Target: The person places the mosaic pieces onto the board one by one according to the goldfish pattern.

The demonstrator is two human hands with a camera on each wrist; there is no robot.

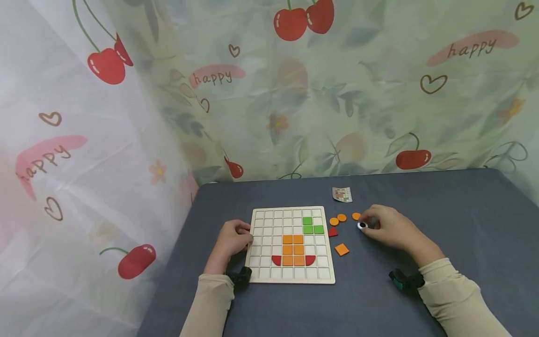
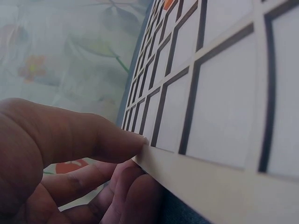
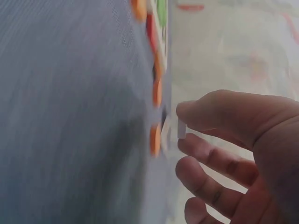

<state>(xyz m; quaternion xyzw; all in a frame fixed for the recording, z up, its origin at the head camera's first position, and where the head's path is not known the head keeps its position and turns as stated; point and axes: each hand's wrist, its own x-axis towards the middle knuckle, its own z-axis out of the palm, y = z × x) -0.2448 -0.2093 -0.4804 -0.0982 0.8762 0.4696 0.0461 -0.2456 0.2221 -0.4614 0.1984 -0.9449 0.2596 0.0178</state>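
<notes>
My left hand [image 1: 230,239] pinches the left edge of a pale wooden grid board [image 1: 290,282]. In the left wrist view its thumb [image 2: 119,142] lies on the rim and the other fingers curl beneath. Orange square tiles [image 1: 287,250], green square tiles [image 1: 308,220] and two red curved tiles [image 1: 310,260] fill some of the board's cells. Right of the board, my right hand [image 1: 391,228] pinches a small round white piece with a black centre [image 1: 360,225]. Its thin edge shows between thumb and fingers in the right wrist view.
Orange discs [image 1: 342,217], a red piece [image 1: 333,232] and an orange square [image 1: 342,249] lie just right of the board. Behind them is a small printed card [image 1: 342,194]. The dark tablecloth [image 1: 294,309] ends at a patterned curtain [image 1: 252,112].
</notes>
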